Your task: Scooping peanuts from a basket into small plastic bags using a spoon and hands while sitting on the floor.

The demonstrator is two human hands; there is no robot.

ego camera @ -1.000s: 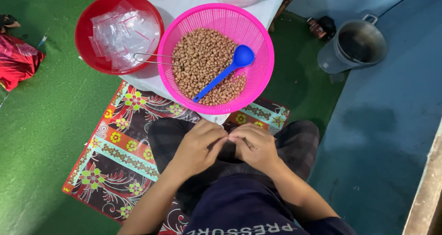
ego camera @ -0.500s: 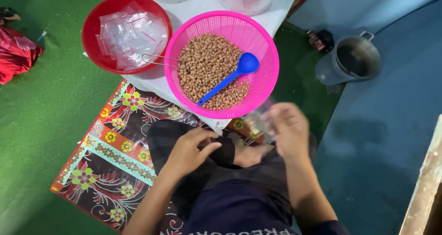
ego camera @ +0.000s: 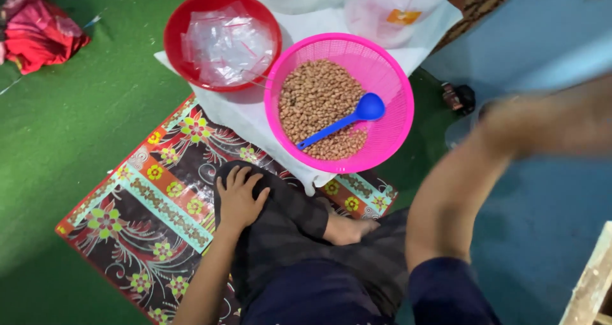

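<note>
Left hand (ego camera: 239, 197) lies flat, fingers spread and holding nothing, on the person's dark-trousered knee at the lower centre of the frame, just beside the patterned floral mat (ego camera: 137, 216). Right hand (ego camera: 510, 124) is flung out toward the right edge, over the blue floor (ego camera: 548, 223); it is so blurred that I cannot tell whether it is open or closed, or whether it holds anything. Its forearm runs down to the lower right of the frame.

Above the knee, in the upper centre, sits a pink mesh basket (ego camera: 392, 86) filled with brown beans, perhaps peanuts (ego camera: 315, 105), and a blue plastic scoop (ego camera: 347, 118) rests on them with its bowl toward the right. Touching the basket's left side is a red bowl (ego camera: 175, 32) holding clear plastic bags (ego camera: 226, 44). Both stand on a white cloth (ego camera: 245, 118). A red garment (ego camera: 38, 35) lies on the green carpet at the upper left.
</note>
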